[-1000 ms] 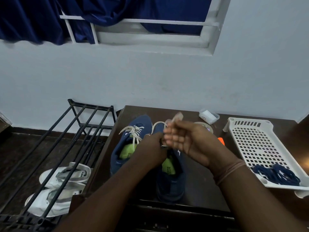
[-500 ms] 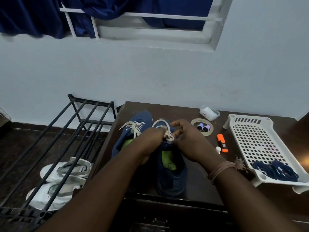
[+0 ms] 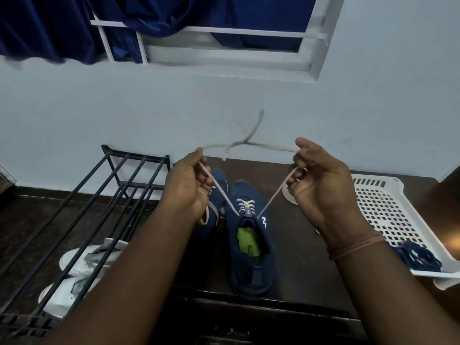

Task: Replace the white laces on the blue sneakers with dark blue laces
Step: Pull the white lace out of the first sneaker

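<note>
On the dark wooden table (image 3: 293,245) two blue fabric sneakers (image 3: 251,235) stand side by side, toes toward the far wall. To their right sits a white perforated plastic tray (image 3: 388,210), with dark blue laces (image 3: 415,256) in its near corner. A black metal-bar shoe rack (image 3: 82,220) stands left of the table, with white sneakers (image 3: 74,275) beneath its bars.

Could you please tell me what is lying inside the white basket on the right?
In the white basket, a bundle of dark blue laces lies at its near end; the right hand covers its left edge.
</note>
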A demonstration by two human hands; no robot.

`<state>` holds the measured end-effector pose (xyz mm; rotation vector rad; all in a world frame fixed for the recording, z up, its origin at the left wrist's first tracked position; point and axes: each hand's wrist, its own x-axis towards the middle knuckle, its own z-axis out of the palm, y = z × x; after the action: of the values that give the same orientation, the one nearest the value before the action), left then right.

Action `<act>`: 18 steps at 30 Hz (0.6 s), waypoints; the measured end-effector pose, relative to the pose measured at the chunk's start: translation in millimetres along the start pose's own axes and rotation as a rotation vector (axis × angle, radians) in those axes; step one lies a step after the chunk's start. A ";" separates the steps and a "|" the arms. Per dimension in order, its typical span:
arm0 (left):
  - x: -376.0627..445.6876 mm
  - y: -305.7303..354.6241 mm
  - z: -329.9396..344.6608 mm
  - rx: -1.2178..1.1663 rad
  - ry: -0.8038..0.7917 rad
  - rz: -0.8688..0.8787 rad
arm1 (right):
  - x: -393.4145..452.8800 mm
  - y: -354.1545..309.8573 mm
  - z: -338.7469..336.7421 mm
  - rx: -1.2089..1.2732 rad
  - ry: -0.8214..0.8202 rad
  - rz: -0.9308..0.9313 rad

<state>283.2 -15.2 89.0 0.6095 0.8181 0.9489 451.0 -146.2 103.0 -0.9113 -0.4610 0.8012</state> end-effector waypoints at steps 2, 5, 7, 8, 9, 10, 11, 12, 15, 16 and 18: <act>3.1 -0.3 -1.8 0.110 0.005 0.067 | -1.5 3.8 -9.6 -0.373 0.058 -0.068; -2.9 -14.2 -2.0 0.750 -0.017 0.115 | -4.9 25.9 -22.4 -1.167 -0.043 0.006; -11.7 -30.7 0.7 1.236 -0.024 0.090 | -8.8 40.5 -23.8 -1.493 -0.221 0.125; -15.4 -39.1 1.9 1.433 -0.022 0.101 | -10.1 46.3 -23.3 -1.578 -0.265 0.159; -18.7 -46.3 1.8 1.572 -0.035 0.162 | -11.6 50.3 -21.4 -1.609 -0.287 0.182; -21.2 -52.5 1.8 1.664 -0.069 0.253 | -12.6 53.5 -19.8 -1.618 -0.299 0.190; -21.5 -58.2 0.1 1.714 -0.110 0.333 | -13.2 55.9 -18.4 -1.625 -0.306 0.188; -21.7 -62.3 -1.7 1.726 -0.136 0.379 | -14.3 57.8 -16.9 -1.636 -0.308 0.180; -19.4 -65.3 -6.6 1.675 -0.158 0.295 | -14.7 59.7 -14.8 -1.660 -0.292 0.145; -17.0 -64.5 -7.7 1.671 -0.168 0.288 | -13.9 59.7 -15.9 -1.640 -0.272 0.158; -10.8 -58.9 -8.3 1.721 -0.176 0.277 | -11.0 59.2 -21.6 -1.565 -0.197 0.202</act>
<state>299.9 -51.0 43.2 2.2754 1.2974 0.1812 433.9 -144.6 41.4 -2.3485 -1.2381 0.6137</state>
